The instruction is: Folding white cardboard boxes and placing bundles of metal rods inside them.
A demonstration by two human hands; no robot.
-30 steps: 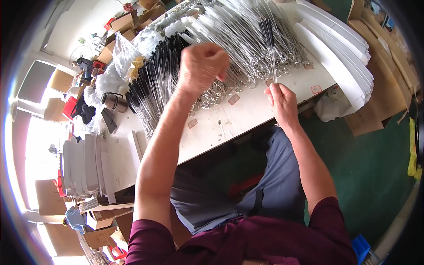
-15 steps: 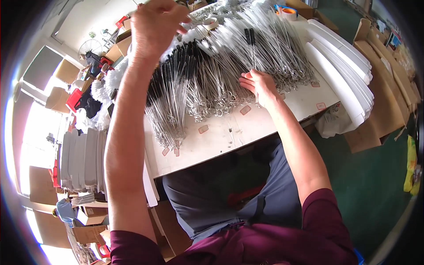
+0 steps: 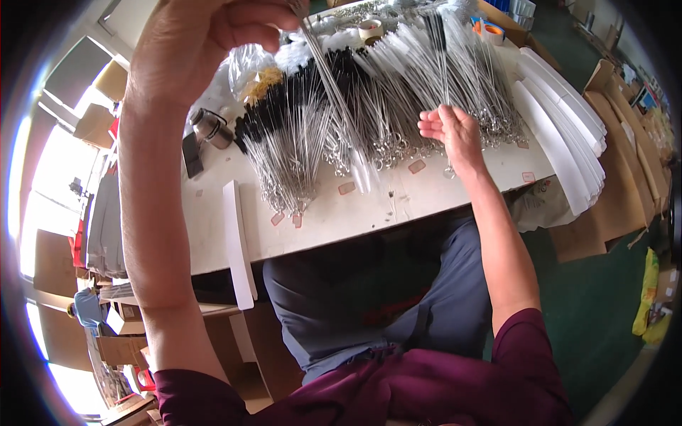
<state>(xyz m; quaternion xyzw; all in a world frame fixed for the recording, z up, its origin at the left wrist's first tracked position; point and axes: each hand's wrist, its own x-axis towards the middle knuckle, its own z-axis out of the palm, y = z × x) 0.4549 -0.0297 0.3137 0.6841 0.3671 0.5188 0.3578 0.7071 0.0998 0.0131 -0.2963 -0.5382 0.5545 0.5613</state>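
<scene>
The left hand, raised, pinches one long wire brush; keep that grip firm. The right hand, fingers released, rests on the brush pile across the surface.

Person seen from above: a dark maroon short-sleeved top, its sleeves ending above the elbows, and grey-blue trousers with a darker strap or seam running down one thigh. Both forearms are bare, as are the left hand and right hand; no gloves, rings or watch.
</scene>
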